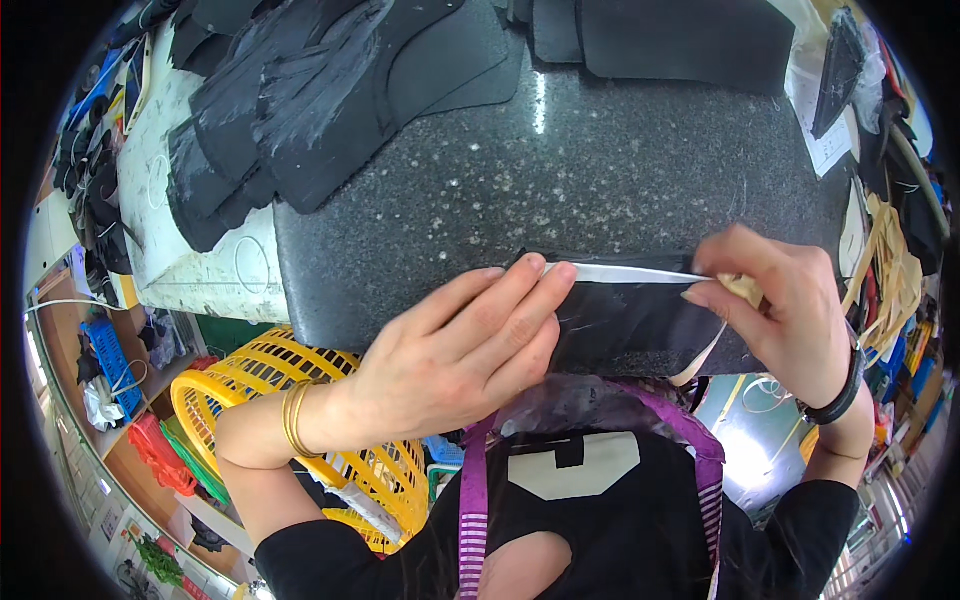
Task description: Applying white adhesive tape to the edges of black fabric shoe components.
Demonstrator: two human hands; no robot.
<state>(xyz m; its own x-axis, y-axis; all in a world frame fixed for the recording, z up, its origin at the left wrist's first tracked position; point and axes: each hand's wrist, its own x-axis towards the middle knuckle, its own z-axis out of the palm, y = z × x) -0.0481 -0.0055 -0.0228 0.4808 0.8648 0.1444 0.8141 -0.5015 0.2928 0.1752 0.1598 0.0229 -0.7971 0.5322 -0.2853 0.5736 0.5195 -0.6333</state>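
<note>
A black flat sheet piece [630, 325] lies at the near edge of the speckled dark stone slab [560, 170]. Along its far edge runs a narrow white tape strip [635, 273]. My left hand [460, 345] rests flat, its fingers outstretched, with the fingertips on the left end of the strip. At the right end, my right hand [785, 305] pinches the tape between thumb and fingers. A crumpled beige piece [740, 289] shows inside that hand, and a pale ribbon tail [700, 355] hangs below it over the slab's edge.
Stacked black cut sheets [330, 100] cover the back left, with more black panels [685, 40] at the back right. A yellow plastic basket [260, 375] stands below the slab at left. Beige strips [885, 265] hang at the right.
</note>
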